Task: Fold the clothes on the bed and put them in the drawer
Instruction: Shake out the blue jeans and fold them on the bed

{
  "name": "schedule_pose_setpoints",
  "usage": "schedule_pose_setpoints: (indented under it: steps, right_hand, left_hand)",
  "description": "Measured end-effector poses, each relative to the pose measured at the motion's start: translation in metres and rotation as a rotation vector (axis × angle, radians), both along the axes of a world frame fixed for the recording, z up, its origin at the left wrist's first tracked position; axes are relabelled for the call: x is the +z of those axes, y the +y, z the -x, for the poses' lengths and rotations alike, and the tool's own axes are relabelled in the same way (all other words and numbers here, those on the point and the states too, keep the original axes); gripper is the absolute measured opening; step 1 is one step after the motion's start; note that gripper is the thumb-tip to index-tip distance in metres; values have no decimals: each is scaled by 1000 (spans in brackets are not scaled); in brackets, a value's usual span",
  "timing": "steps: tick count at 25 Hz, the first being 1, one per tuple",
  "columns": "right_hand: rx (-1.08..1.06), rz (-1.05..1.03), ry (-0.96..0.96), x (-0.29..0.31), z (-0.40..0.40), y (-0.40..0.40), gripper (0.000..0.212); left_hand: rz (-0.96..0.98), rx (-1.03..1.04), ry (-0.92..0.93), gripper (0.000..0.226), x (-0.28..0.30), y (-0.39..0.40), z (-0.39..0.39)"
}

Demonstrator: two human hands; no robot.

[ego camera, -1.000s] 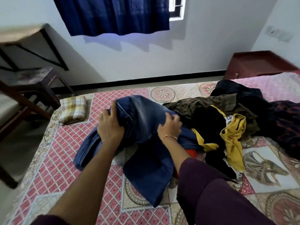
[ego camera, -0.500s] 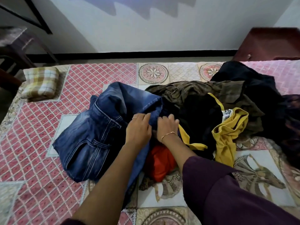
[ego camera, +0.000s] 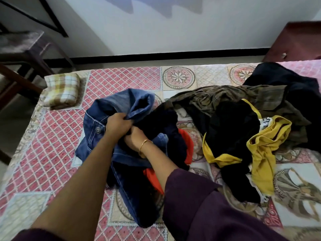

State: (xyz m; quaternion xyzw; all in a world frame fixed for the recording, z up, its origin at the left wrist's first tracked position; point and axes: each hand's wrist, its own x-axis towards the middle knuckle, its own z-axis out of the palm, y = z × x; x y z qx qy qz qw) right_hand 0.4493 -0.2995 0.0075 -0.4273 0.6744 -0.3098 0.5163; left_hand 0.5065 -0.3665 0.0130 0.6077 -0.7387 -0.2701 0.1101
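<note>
Denim jeans [ego camera: 111,108], bunched mid-bed, are gripped by left hand [ego camera: 118,125] and right hand [ego camera: 134,140], fingers curled into cloth; one checked folded cloth [ego camera: 61,90] lies at far-left corner, remaining pile [ego camera: 243,129] unfolded, nothing apparently stowed.

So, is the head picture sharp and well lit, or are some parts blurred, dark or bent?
Head view: dim, soft light; the black clothes lose all detail. The chair at the left edge is smeared by blur, while the jeans and both hands, left hand and right hand, are fairly sharp. The wide lens bends the baseboard. A soft shadow lies on the wall.
</note>
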Motion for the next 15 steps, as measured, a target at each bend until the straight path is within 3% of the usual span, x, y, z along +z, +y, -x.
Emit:
schedule_pose_setpoints:
  steps: [2,5,7,8,10,12,13,15]
  right_hand:
    - [192,-74,75,-2,-18,-5,30]
    - [274,-90,600,-6,-4,-11,35]
    - [247,-174,852,-18,18,-11,49]
    - [257,-269,890,-27,29,-6,68]
    - [236,-471,796,-52,49,13,109]
    - [21,-518,561,-77,73,37,124]
    - [-102,-493,431,-87,85,46,123]
    - [-273,-409,289,-100,105,54,98]
  left_hand:
    - [99,-21,-175,22,-3,-7,-32]
    - [319,-87,-436,33,-19,7,-50]
    - [603,-286,-456,40,-34,17,-45]
    - [752,-454,-489,39,-39,18,-41]
    - [947,-772,-571,39,-53,20,-36]
    - [874,-863,-819,49,-60,28,-31]
    - [753,-849,-1028,51,-56,35,-27]
    - [409,-764,-1339,43,-52,48,-8]
